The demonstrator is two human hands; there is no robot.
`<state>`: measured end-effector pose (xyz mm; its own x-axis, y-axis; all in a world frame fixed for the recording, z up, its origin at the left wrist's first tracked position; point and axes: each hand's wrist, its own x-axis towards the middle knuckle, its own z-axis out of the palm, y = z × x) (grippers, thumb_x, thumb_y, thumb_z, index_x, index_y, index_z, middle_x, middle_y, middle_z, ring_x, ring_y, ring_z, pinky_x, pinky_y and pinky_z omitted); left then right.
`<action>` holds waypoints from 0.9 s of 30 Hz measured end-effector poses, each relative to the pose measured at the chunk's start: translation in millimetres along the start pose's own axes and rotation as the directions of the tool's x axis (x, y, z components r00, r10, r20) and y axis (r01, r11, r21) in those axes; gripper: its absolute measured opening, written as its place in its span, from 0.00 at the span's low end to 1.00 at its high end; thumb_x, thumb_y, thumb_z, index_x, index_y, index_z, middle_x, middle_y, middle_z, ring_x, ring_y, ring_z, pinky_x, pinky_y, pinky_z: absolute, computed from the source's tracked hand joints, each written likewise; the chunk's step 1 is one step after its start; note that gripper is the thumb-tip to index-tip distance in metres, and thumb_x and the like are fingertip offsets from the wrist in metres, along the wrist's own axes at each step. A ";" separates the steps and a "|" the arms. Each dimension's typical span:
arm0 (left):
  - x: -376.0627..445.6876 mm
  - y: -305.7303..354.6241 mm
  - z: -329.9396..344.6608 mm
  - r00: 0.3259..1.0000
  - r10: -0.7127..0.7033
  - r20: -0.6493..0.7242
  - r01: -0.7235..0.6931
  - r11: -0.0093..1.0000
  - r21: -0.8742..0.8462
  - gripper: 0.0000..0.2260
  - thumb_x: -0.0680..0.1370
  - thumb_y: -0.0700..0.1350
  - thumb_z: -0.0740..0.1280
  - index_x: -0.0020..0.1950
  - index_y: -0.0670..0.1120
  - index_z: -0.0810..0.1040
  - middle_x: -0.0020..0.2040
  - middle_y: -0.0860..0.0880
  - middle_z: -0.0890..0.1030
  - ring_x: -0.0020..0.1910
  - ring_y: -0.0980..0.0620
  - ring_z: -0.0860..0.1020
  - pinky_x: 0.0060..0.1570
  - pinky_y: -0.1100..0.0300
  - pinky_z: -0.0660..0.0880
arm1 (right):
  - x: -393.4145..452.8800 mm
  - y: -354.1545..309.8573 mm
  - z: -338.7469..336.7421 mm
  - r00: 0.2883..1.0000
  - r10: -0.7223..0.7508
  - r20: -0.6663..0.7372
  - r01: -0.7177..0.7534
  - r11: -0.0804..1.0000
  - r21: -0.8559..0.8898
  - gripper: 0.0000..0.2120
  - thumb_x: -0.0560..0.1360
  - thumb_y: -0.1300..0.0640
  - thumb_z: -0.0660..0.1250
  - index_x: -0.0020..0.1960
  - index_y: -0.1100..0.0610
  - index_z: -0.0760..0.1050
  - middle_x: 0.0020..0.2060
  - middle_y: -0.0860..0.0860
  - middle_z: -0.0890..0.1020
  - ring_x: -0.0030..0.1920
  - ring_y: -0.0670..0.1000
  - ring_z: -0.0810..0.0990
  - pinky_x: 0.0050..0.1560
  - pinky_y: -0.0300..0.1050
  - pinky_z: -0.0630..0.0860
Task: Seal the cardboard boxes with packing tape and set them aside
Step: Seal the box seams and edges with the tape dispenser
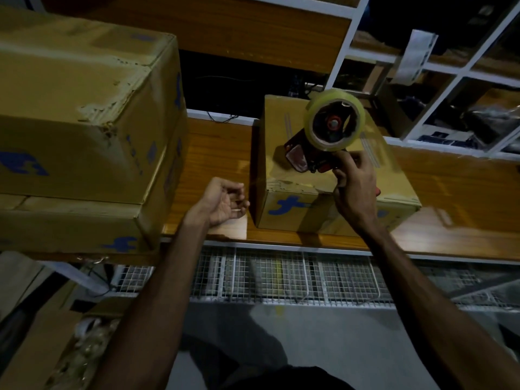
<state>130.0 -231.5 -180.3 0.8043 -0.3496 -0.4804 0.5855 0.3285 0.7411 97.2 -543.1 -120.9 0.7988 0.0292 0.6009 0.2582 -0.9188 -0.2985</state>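
Both forearms bare, no sleeves visible. Left hand [222,202] and right hand [354,187] ungloved, no rings or watch visible. Dark garment [281,378] at bottom edge.

One head-worn view — looking steeply down, close over the bench [219,153].

Both bare forearms reach forward and up from the lower edge. The left hand [222,201] hangs palm up, wrist bent, fingers loosely curled and holding nothing. The right hand [355,184] is raised higher, back toward the camera, fingers and thumb curled round a dispenser [318,149] handle.
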 end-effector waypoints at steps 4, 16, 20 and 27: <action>6.4 -10.6 2.3 1.000 -0.029 -0.005 0.029 1.000 -0.010 0.04 0.78 0.43 0.65 0.43 0.45 0.76 0.35 0.48 0.77 0.38 0.48 0.78 0.44 0.53 0.74 | -9.7 5.8 -5.1 0.999 -0.021 0.043 0.022 1.000 -0.009 0.19 0.79 0.70 0.66 0.67 0.56 0.76 0.59 0.62 0.75 0.58 0.61 0.76 0.54 0.56 0.85; 21.4 -44.5 21.8 0.988 -0.153 0.015 0.154 0.987 -0.035 0.04 0.76 0.45 0.68 0.47 0.45 0.76 0.36 0.49 0.74 0.36 0.50 0.74 0.37 0.57 0.71 | -13.0 19.5 -3.0 0.991 -0.044 0.130 0.054 0.996 -0.075 0.24 0.77 0.70 0.69 0.70 0.53 0.75 0.58 0.61 0.75 0.56 0.60 0.76 0.51 0.61 0.81; 26.7 -53.2 23.3 0.979 -0.169 -0.118 0.177 0.982 0.061 0.07 0.81 0.46 0.64 0.44 0.46 0.75 0.31 0.51 0.71 0.30 0.54 0.69 0.30 0.61 0.67 | -15.7 23.8 -0.4 0.987 -0.037 0.153 0.049 0.996 -0.076 0.23 0.78 0.66 0.66 0.70 0.51 0.74 0.58 0.60 0.76 0.57 0.61 0.76 0.51 0.65 0.79; 10.6 -96.2 30.6 0.927 0.242 -0.286 -0.166 0.950 0.265 0.05 0.79 0.37 0.71 0.50 0.43 0.77 0.38 0.45 0.77 0.30 0.52 0.75 0.26 0.59 0.71 | -18.6 15.2 -6.6 0.988 -0.026 0.149 0.033 0.998 -0.046 0.21 0.79 0.50 0.54 0.68 0.52 0.75 0.57 0.62 0.76 0.55 0.63 0.76 0.49 0.65 0.79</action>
<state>79.0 -293.7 -242.3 0.9163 0.0066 -0.4004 0.3958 0.1375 0.9080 82.7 -560.2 -131.7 0.8639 0.1114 0.4912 0.2591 -0.9346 -0.2437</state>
